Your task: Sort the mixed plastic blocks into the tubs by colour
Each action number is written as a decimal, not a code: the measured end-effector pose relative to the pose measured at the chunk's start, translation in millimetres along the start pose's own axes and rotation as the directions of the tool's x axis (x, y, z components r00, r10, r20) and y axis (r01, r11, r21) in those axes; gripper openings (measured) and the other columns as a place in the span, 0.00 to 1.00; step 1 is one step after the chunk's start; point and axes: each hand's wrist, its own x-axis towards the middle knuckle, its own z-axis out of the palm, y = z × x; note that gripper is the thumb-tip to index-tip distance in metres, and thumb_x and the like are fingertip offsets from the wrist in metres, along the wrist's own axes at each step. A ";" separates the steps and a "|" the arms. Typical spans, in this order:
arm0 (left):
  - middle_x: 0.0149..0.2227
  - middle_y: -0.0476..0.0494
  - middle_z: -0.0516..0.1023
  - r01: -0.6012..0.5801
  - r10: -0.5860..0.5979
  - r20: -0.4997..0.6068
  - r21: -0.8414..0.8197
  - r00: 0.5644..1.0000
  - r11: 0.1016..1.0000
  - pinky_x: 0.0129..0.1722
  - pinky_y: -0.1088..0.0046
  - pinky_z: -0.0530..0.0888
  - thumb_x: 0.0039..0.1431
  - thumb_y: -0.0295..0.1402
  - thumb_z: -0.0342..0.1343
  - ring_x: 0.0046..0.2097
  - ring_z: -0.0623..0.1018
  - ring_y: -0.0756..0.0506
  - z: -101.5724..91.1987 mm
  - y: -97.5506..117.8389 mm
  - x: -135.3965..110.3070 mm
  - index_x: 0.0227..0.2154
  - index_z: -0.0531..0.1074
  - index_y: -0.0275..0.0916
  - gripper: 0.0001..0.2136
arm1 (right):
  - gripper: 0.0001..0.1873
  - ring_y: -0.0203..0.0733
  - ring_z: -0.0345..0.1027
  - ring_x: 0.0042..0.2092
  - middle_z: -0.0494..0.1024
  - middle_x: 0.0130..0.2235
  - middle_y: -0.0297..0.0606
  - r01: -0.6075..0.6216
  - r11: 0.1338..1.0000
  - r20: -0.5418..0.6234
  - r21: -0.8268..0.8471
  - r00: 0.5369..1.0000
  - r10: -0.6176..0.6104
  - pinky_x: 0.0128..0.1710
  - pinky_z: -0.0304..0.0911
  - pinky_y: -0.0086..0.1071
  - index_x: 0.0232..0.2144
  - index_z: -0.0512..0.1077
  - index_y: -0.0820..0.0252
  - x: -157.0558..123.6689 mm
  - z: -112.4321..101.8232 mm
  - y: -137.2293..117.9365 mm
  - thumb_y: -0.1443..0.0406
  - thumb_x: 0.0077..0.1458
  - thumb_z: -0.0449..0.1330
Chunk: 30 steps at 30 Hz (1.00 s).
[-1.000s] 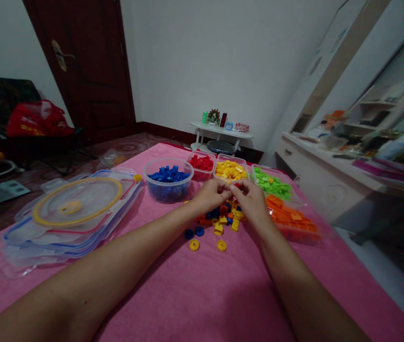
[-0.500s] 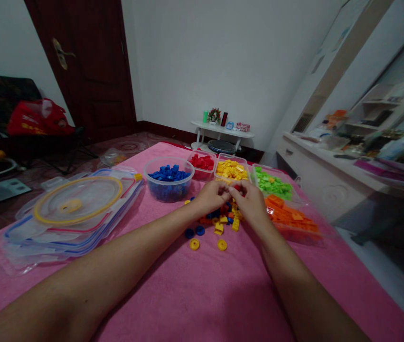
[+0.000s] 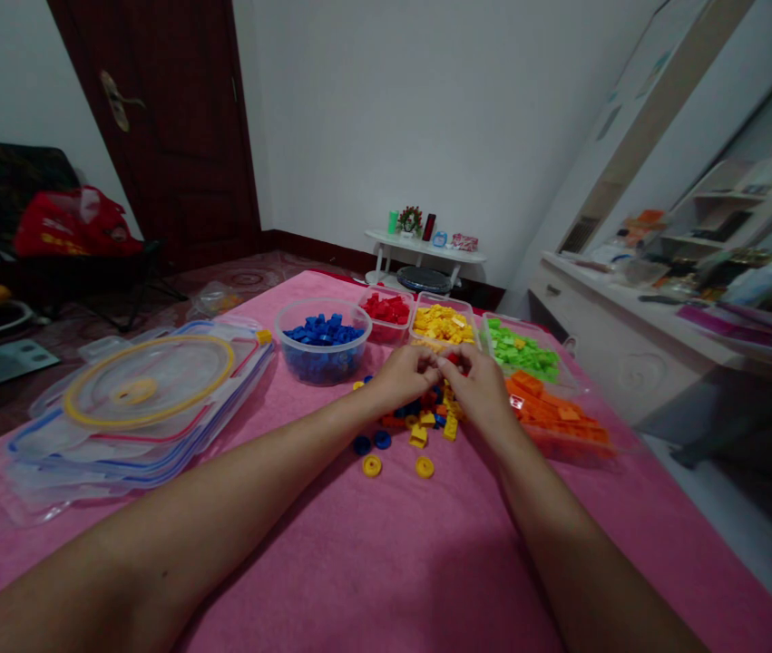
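My left hand [image 3: 407, 374] and my right hand [image 3: 475, 374] meet above a loose pile of plastic building blocks, fingertips pinched together. A bit of a red block [image 3: 454, 358] shows at the fingers of my right hand. Whatever my left fingers pinch is hidden behind them. Under the hands, yellow blocks [image 3: 418, 436] lie mixed with blue, red and orange ones. In front of the pile are yellow wheels [image 3: 372, 466] and dark blue wheels [image 3: 382, 440], flat on the pink cloth [image 3: 358, 562].
Behind the hands stand a round tub of blue blocks [image 3: 323, 334], a box of red blocks [image 3: 386, 310] and one of yellow [image 3: 444, 323]. Green blocks [image 3: 522, 351] and orange blocks [image 3: 555, 413] fill boxes at right. Stacked clear lids [image 3: 147, 399] lie at left.
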 end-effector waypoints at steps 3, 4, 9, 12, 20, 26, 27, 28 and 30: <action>0.27 0.45 0.76 0.001 -0.001 0.001 0.004 1.000 1.000 0.29 0.78 0.68 0.52 0.30 0.50 0.28 0.72 0.51 -0.4 1.2 -0.5 0.30 0.75 0.29 0.10 | 0.08 0.40 0.67 0.32 0.74 0.29 0.37 0.001 1.000 -0.001 -0.009 1.000 -0.001 0.33 0.60 0.32 0.28 0.71 0.60 -0.2 0.1 0.0 0.62 0.49 0.55; 0.27 0.45 0.76 0.001 -0.001 0.001 0.004 1.000 1.000 0.29 0.78 0.68 0.52 0.30 0.51 0.28 0.72 0.51 -0.4 1.3 -0.5 0.30 0.75 0.29 0.10 | 0.08 0.40 0.67 0.32 0.74 0.29 0.37 0.003 1.000 0.001 -0.013 1.000 -0.003 0.33 0.59 0.32 0.28 0.71 0.60 -0.2 0.1 0.1 0.62 0.49 0.55; 0.26 0.46 0.75 -0.003 0.003 0.004 -0.001 1.000 1.000 0.29 0.78 0.68 0.51 0.30 0.50 0.27 0.71 0.51 -0.4 0.7 0.1 0.29 0.75 0.29 0.10 | 0.08 0.40 0.67 0.31 0.74 0.29 0.37 0.007 1.000 0.010 -0.021 1.000 -0.007 0.33 0.59 0.32 0.29 0.71 0.60 -0.2 0.1 0.8 0.62 0.49 0.55; 0.25 0.47 0.75 -0.006 0.006 0.012 -0.001 1.000 1.000 0.29 0.78 0.68 0.51 0.30 0.50 0.27 0.71 0.51 -0.2 0.4 0.3 0.28 0.74 0.29 0.10 | 0.08 0.39 0.66 0.31 0.74 0.29 0.36 0.010 1.000 0.014 -0.016 1.000 -0.009 0.32 0.59 0.31 0.28 0.71 0.60 -0.4 0.2 0.4 0.62 0.49 0.55; 0.23 0.48 0.74 -0.012 0.012 0.007 -0.012 1.000 1.000 0.27 0.79 0.67 0.51 0.29 0.50 0.25 0.70 0.52 0.2 -0.3 0.5 0.26 0.73 0.30 0.09 | 0.07 0.39 0.66 0.31 0.73 0.28 0.35 0.015 1.000 0.015 -0.006 1.000 -0.015 0.32 0.59 0.31 0.28 0.71 0.60 -0.8 0.0 -0.8 0.62 0.50 0.55; 0.23 0.48 0.74 -0.008 0.008 -0.004 0.018 1.000 1.000 0.27 0.79 0.67 0.51 0.29 0.51 0.26 0.70 0.51 -0.9 1.9 -0.9 0.26 0.74 0.31 0.08 | 0.08 0.39 0.66 0.31 0.74 0.29 0.36 0.014 1.000 0.019 -0.015 1.000 -0.014 0.32 0.59 0.31 0.29 0.71 0.60 -0.4 0.2 0.9 0.62 0.50 0.55; 0.23 0.48 0.74 -0.003 0.003 -0.004 0.024 1.000 1.000 0.27 0.79 0.67 0.50 0.29 0.51 0.26 0.70 0.51 -0.9 2.1 -0.9 0.26 0.74 0.31 0.08 | 0.08 0.39 0.66 0.31 0.74 0.29 0.36 0.014 1.000 0.021 -0.016 1.000 -0.014 0.32 0.59 0.31 0.29 0.71 0.60 -0.4 0.2 1.0 0.62 0.50 0.55; 0.23 0.49 0.74 0.000 0.000 -0.005 0.029 1.000 1.000 0.27 0.79 0.67 0.50 0.29 0.51 0.26 0.70 0.51 -0.9 2.2 -0.8 0.26 0.74 0.31 0.08 | 0.08 0.39 0.66 0.31 0.74 0.29 0.36 0.014 1.000 0.023 -0.019 1.000 -0.013 0.32 0.59 0.31 0.29 0.71 0.60 -0.3 0.2 1.1 0.62 0.50 0.55; 0.23 0.49 0.74 0.002 -0.002 -0.004 0.035 1.000 0.999 0.27 0.79 0.67 0.50 0.29 0.51 0.26 0.70 0.51 -0.9 2.3 -0.5 0.26 0.74 0.31 0.08 | 0.08 0.39 0.66 0.31 0.74 0.29 0.36 0.016 1.000 0.027 -0.027 1.000 -0.015 0.32 0.59 0.31 0.29 0.71 0.60 -0.4 0.2 1.3 0.62 0.50 0.55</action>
